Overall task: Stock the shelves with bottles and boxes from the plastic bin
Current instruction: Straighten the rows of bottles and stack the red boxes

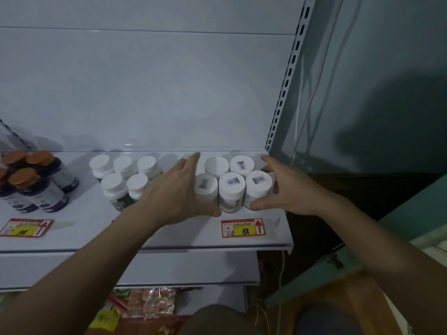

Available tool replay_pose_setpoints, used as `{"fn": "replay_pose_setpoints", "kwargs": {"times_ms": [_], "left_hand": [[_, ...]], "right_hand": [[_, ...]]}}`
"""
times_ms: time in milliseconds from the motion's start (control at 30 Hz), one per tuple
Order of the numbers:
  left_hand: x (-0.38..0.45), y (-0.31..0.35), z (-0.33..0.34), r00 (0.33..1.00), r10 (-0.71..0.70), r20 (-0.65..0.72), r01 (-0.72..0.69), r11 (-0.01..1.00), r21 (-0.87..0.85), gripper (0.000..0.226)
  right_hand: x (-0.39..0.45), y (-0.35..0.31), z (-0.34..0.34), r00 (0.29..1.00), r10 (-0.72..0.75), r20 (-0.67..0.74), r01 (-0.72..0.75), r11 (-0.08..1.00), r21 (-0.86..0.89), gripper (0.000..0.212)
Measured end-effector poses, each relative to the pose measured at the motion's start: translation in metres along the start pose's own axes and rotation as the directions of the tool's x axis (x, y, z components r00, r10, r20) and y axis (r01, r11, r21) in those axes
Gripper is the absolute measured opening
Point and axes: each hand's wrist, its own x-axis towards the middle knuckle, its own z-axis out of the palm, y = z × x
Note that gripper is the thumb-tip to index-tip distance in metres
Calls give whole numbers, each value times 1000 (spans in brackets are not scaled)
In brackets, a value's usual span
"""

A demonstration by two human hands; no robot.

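Observation:
Several white-capped bottles stand in two rows on the white shelf, above a price tag marked 88. My left hand presses flat against the left side of this cluster, its thumb at the front of the left bottle. On the right side, my right hand cups the right front bottle, with its fingers curled around the back. Both hands squeeze the group between them. The plastic bin is out of view.
To the left stand several green-labelled white-capped bottles and orange-capped dark bottles over a second price tag. A slotted shelf upright bounds the right end. Snack packets lie on a lower level.

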Motion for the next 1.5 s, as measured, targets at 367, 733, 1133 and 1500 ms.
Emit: {"fn": "replay_pose_setpoints", "kwargs": {"times_ms": [367, 733, 1133, 1500], "left_hand": [[1, -16, 25, 995, -79, -61, 62, 966, -253, 65], [3, 0, -12, 998, -14, 63, 18, 998, -67, 136], [45, 23, -13, 976, 40, 213, -97, 960, 262, 130], [55, 14, -8, 984, 107, 140, -147, 936, 320, 110]], "right_hand": [[1, 6, 14, 997, -26, -72, 30, 998, 63, 89], [0, -6, -11, 998, -9, 58, 13, 997, -78, 126], [30, -45, -20, 991, 0, 133, 50, 928, -369, 90], [33, -45, -13, 999, 14, 52, 6, 933, -360, 91]]}}
